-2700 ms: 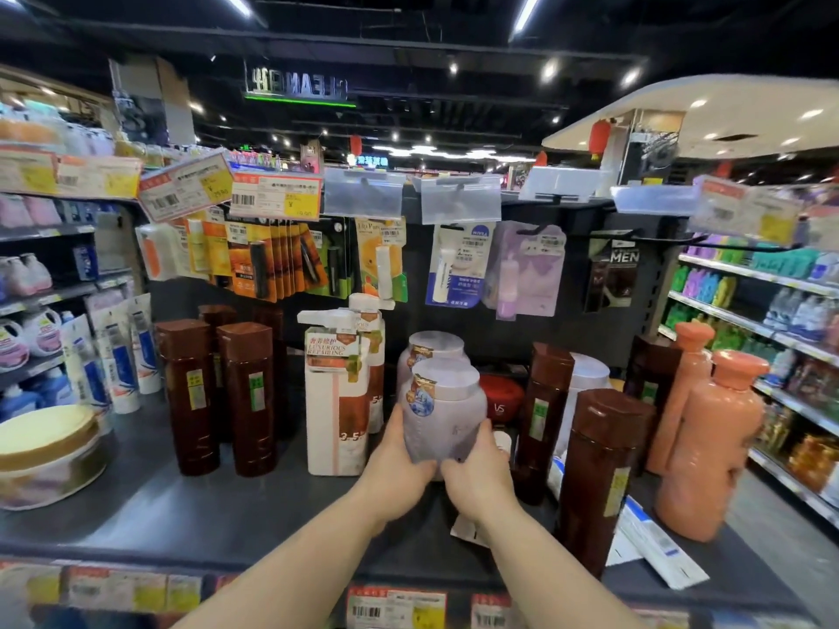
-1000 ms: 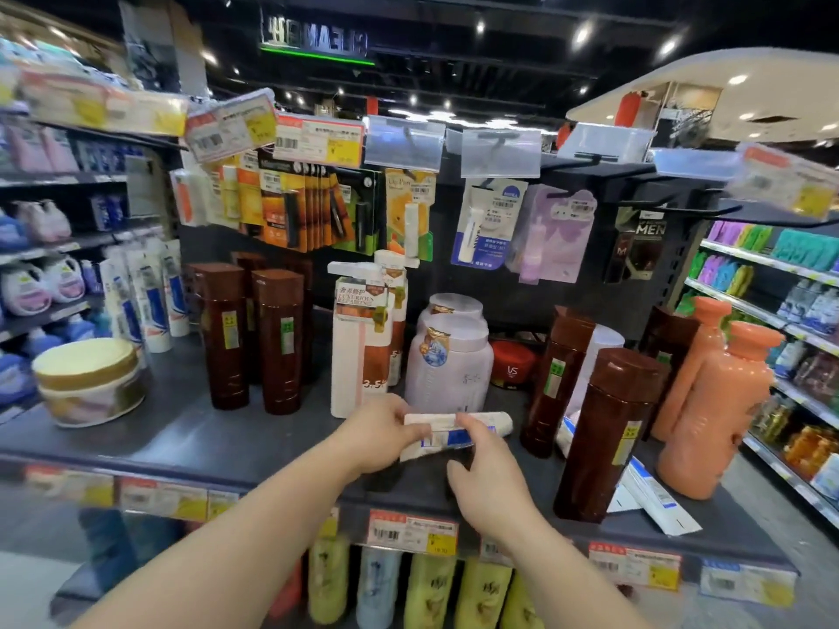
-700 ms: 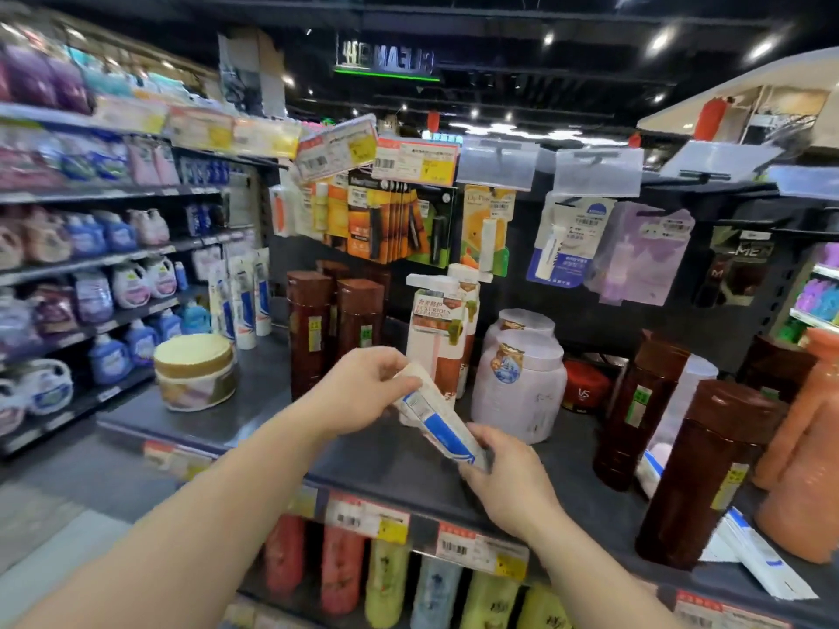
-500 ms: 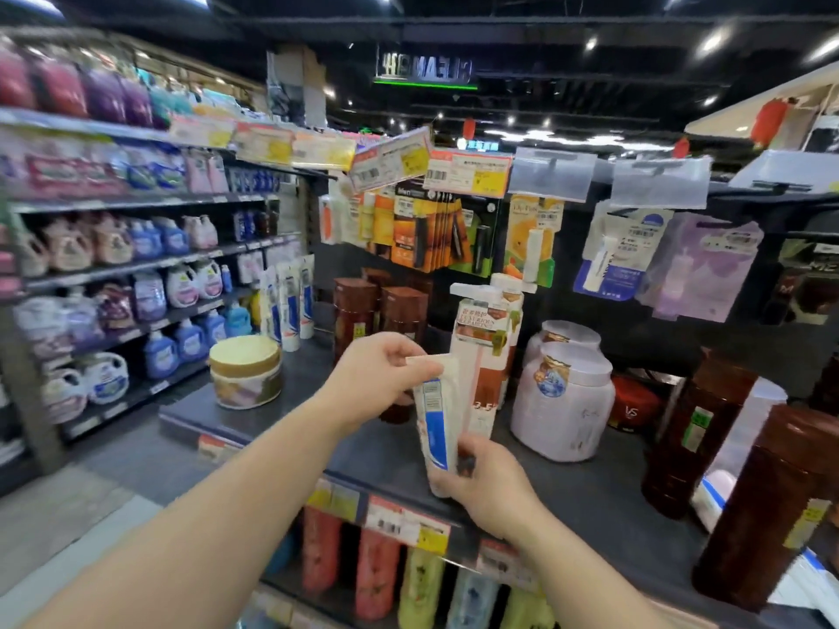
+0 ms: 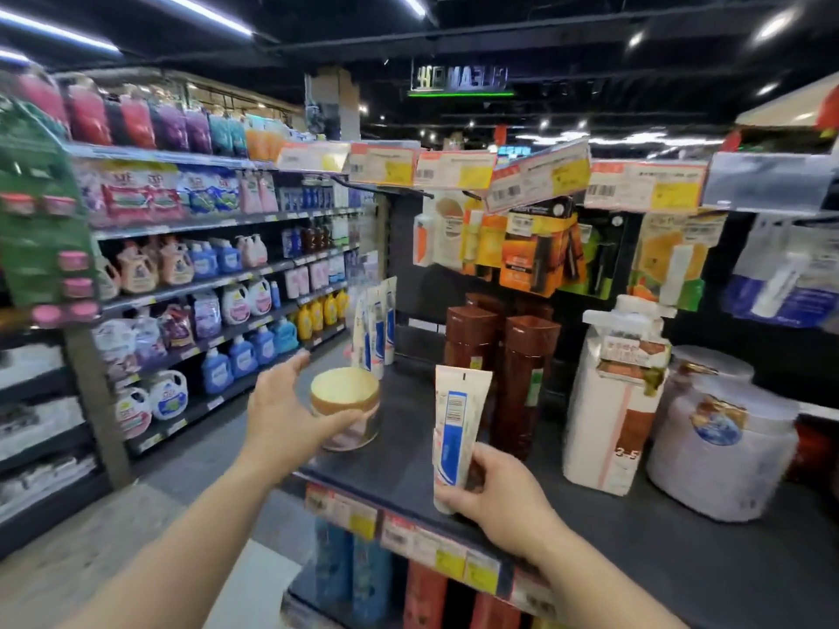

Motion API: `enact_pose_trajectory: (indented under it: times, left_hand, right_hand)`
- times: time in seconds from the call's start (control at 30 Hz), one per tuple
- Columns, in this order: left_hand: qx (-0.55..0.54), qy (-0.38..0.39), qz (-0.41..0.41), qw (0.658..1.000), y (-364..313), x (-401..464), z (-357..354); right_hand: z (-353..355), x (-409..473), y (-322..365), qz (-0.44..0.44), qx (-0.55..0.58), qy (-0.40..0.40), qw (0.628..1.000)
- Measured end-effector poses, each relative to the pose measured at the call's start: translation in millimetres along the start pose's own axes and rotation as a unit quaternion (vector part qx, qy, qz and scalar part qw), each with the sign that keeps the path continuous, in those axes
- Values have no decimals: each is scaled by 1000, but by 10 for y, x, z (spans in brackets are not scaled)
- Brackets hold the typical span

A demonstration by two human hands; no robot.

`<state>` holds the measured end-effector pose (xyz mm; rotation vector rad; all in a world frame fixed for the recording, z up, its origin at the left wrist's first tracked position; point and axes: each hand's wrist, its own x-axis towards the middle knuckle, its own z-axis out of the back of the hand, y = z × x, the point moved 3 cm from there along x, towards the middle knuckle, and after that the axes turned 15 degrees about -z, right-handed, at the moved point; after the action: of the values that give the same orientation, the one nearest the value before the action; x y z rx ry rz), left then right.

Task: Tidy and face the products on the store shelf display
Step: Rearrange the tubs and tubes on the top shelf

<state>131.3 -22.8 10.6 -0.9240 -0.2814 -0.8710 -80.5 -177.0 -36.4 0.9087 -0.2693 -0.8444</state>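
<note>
My right hand [image 5: 497, 501] grips the lower end of a white tube with a blue label [image 5: 456, 424] and holds it upright above the dark shelf [image 5: 395, 469]. My left hand [image 5: 286, 415] is spread open, fingers straight, right beside a round jar with a cream lid [image 5: 345, 408] at the shelf's left end; the thumb lies against the jar's front. Matching white-and-blue tubes [image 5: 377, 329] stand upright behind the jar.
Brown bottles [image 5: 522, 379] stand mid-shelf, then a white pump pack [image 5: 613, 401] and pale lidded tubs [image 5: 722, 447] to the right. Carded products hang above under price tags [image 5: 535, 179]. Detergent shelves [image 5: 204, 283] line the aisle at left.
My left hand let go of the tube and reached out to the cream-lidded jar. My right hand keeps the tube upright. My view has swung left along the shelf.
</note>
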Motion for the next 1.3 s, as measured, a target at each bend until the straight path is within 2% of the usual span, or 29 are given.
enact_pose_trajectory:
  times: [0.1, 0.2, 0.37, 0.53, 0.67, 0.97, 1.13, 1.3]
  left_hand:
    - [-98, 160, 35, 982, 322, 257, -166]
    - [-179, 223, 20, 958, 467, 349, -312]
    - [-212, 211, -44, 953, 501, 355, -374]
    - [-239, 226, -93, 940, 245, 174, -295]
    - [-271, 255, -142, 917, -195, -79, -424]
    - [-338, 312, -170, 872, -1451, -676, -1195]
    - [-338, 335, -180, 861, -2136, -926, -1654]
    - [-315, 371, -184, 854, -2618, -1162, -2031]
  right_hand:
    - [-188, 93, 123, -15, 14, -23, 1000]
    - [-315, 132, 206, -35, 12, -56, 998]
    - [-381, 27, 312, -70, 30, -109, 991]
    - [-204, -201, 317, -84, 51, -152, 983]
    - [102, -459, 169, -101, 32, -187, 977]
    - [1092, -1236, -657, -176, 30, -263, 948]
    - [1610, -1552, -1043, -193, 36, -333, 922]
    - [1852, -1730, -1176, -192, 16, -340, 921]
